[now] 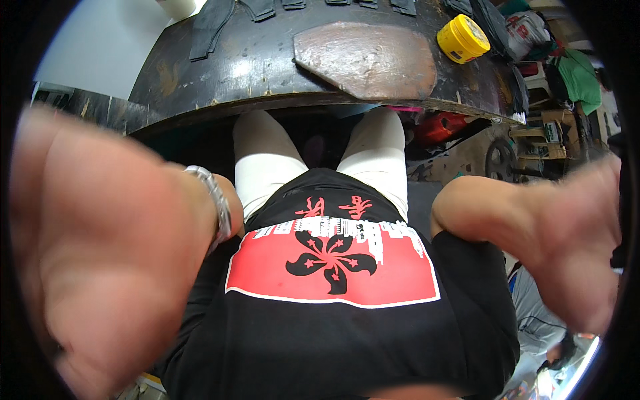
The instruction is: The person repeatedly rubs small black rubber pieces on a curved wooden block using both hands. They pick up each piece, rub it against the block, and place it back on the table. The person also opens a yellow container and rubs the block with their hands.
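Both of my hands are raised close to the camera, one at each side of the view. My left hand (113, 247) shows a large blurred palm, with a silver metal-band watch (217, 207) on the wrist. Its fingers run out of view at the dark rim. My right hand (580, 240) is smeared at the right edge, its fingers also cut off. Nothing held shows in either hand. Beyond them, a worn brown wooden board (365, 61) lies on the dark table (263, 77), near its front edge.
A yellow tub (463, 40) stands right of the board. Several dark fabric pieces (212, 30) lie along the table's far side. Below the table at right is a red object (440, 128). Shelves (550, 137) and a green cloth (579, 80) are further right.
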Demonstrator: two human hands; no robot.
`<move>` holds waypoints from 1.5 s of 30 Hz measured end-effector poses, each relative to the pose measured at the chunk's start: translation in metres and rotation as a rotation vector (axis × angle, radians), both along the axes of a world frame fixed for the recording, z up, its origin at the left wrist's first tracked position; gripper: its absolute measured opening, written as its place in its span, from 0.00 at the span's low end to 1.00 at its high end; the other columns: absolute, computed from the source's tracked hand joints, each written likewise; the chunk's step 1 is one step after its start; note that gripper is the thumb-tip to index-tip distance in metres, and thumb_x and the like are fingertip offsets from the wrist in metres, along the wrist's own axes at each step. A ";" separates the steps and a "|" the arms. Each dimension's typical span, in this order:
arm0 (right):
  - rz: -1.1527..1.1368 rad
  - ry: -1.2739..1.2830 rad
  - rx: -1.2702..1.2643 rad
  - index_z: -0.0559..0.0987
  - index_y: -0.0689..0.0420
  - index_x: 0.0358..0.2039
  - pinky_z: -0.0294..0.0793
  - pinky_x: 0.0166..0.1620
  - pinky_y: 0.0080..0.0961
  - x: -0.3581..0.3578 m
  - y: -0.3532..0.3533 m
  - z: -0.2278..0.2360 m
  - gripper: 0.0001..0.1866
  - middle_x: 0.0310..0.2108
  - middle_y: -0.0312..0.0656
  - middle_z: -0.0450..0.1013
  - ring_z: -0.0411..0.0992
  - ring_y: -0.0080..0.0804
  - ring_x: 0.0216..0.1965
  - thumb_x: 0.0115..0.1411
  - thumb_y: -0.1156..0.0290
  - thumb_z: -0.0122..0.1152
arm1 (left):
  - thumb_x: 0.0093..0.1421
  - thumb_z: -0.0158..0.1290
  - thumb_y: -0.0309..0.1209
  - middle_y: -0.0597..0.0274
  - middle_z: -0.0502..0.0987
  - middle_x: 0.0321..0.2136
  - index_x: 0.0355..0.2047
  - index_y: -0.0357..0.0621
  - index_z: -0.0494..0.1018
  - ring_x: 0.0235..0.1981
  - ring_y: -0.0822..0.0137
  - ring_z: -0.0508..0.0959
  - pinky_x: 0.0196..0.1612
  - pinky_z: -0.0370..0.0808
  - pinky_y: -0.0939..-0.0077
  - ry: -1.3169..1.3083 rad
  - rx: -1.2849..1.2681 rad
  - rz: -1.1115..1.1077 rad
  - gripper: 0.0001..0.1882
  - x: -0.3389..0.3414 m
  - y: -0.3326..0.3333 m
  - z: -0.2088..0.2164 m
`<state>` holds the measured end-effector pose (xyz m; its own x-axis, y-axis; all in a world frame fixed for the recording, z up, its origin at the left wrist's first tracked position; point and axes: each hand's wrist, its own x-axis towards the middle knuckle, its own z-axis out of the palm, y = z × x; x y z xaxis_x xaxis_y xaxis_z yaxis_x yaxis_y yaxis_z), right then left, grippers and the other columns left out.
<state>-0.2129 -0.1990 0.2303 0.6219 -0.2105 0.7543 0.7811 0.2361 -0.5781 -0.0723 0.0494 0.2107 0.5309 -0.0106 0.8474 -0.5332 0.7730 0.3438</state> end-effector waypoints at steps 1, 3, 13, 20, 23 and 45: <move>-0.022 0.084 0.002 0.52 0.59 0.68 0.39 0.72 0.43 0.013 0.006 -0.022 0.43 0.68 0.54 0.51 0.48 0.44 0.70 0.65 0.37 0.38 | 0.75 0.35 0.45 0.56 0.55 0.67 0.67 0.36 0.52 0.67 0.62 0.54 0.67 0.50 0.71 0.051 0.026 0.013 0.30 0.006 -0.012 -0.008; -0.058 0.273 -0.010 0.51 0.58 0.69 0.39 0.72 0.42 0.045 0.026 -0.070 0.44 0.69 0.54 0.50 0.47 0.43 0.71 0.65 0.36 0.36 | 0.75 0.34 0.45 0.56 0.53 0.68 0.68 0.36 0.51 0.69 0.62 0.52 0.68 0.48 0.71 0.163 0.083 0.030 0.30 0.016 -0.038 -0.025; -0.128 0.563 0.068 0.44 0.54 0.74 0.39 0.73 0.35 0.142 0.023 -0.139 0.47 0.74 0.51 0.44 0.42 0.40 0.75 0.67 0.30 0.26 | 0.76 0.30 0.44 0.53 0.40 0.74 0.72 0.36 0.38 0.74 0.64 0.39 0.73 0.35 0.72 0.207 0.682 0.093 0.34 -0.018 -0.144 -0.131; -0.294 0.482 -0.482 0.37 0.59 0.73 0.30 0.73 0.36 0.100 0.069 -0.178 0.43 0.75 0.50 0.32 0.31 0.43 0.75 0.72 0.40 0.28 | 0.71 0.32 0.60 0.56 0.48 0.73 0.73 0.42 0.44 0.74 0.62 0.45 0.73 0.42 0.67 0.775 0.570 -0.234 0.42 0.016 -0.126 -0.145; -0.278 0.382 -0.541 0.34 0.62 0.73 0.26 0.73 0.37 0.095 0.087 -0.175 0.41 0.76 0.49 0.27 0.27 0.44 0.76 0.73 0.44 0.28 | 0.74 0.30 0.56 0.54 0.50 0.72 0.73 0.41 0.44 0.71 0.64 0.54 0.70 0.49 0.75 0.713 0.533 -0.174 0.38 0.032 -0.117 -0.148; -0.339 0.287 -0.672 0.44 0.55 0.74 0.40 0.70 0.50 0.085 0.095 -0.186 0.48 0.72 0.57 0.46 0.43 0.59 0.73 0.66 0.39 0.48 | 0.74 0.38 0.46 0.45 0.52 0.70 0.73 0.48 0.37 0.71 0.53 0.53 0.70 0.53 0.58 0.971 0.236 -0.380 0.36 0.015 -0.097 -0.174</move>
<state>-0.1280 -0.1038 0.0448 0.7944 0.0194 0.6071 0.5473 -0.4565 -0.7015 -0.0572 -0.0478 0.0367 0.9045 -0.4261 0.0188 0.3113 0.6895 0.6539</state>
